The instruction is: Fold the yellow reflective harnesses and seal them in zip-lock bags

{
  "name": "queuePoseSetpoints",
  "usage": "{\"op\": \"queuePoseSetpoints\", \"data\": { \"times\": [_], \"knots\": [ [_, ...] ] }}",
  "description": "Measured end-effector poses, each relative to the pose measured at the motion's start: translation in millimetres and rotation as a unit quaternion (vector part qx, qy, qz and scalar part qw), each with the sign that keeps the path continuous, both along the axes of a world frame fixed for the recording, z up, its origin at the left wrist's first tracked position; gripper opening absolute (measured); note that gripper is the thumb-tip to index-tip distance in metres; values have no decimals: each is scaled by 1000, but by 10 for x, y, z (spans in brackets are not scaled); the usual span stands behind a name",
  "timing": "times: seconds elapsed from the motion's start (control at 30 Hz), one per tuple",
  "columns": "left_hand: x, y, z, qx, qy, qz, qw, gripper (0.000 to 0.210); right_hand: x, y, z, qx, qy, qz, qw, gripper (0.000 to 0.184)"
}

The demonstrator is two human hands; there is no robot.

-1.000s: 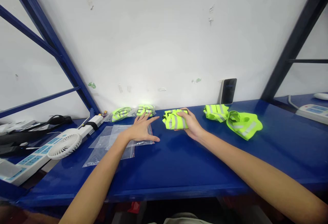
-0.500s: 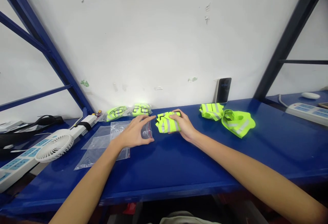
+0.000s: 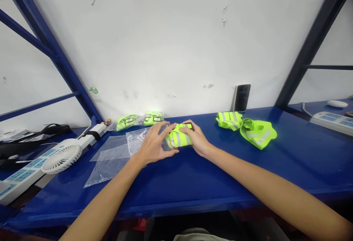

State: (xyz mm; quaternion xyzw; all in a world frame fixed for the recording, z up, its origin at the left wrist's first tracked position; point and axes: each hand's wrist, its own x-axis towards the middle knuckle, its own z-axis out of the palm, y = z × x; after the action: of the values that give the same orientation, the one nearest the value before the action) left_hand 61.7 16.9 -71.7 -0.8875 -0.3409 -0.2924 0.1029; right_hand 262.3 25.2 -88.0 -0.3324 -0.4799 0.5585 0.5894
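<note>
Vest bundle point(image 3: 180, 138) right of the flat zip-lock bags point(image 3: 106, 167), at the mouth of a crinkled zip-lock bag point(image 3: 136, 138)
Our right hand point(image 3: 200, 140) pinches it between thumb and fingers; our left hand point(image 3: 152, 143) is spread at the mouth. Folds could spring loose if our pinch slackens; fabric could snag if the mouth narrows.

The bundle point(image 3: 181, 139) is mid-table point(image 3: 198, 185), between the left hand point(image 3: 152, 144) and right hand point(image 3: 200, 139), its left end in a bag point(image 3: 135, 138). Left lie flat bags point(image 3: 103, 166); farther left, the fan point(image 3: 61, 159) beside the strip point(image 3: 26, 176). Two packs point(image 3: 127, 122) lie far, near the wall point(image 3: 165, 42). Right lie two vests point(image 3: 258, 133), the phone point(image 3: 243, 97) behind them.
</note>
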Motion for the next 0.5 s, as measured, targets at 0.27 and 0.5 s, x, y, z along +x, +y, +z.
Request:
{"op": "queuePoseSetpoints", "data": {
  "times": [0.27, 0.5],
  "knots": [
    [161, 4, -80, 47, 17, -1, 999, 79, -31, -37, -3, 43, -53, 0, 998, 18],
    [301, -16, -92, 67, 28, 9, 997, 76, -71, -33, -20, 97, -53, -42, 993, 20]
  ]
}}
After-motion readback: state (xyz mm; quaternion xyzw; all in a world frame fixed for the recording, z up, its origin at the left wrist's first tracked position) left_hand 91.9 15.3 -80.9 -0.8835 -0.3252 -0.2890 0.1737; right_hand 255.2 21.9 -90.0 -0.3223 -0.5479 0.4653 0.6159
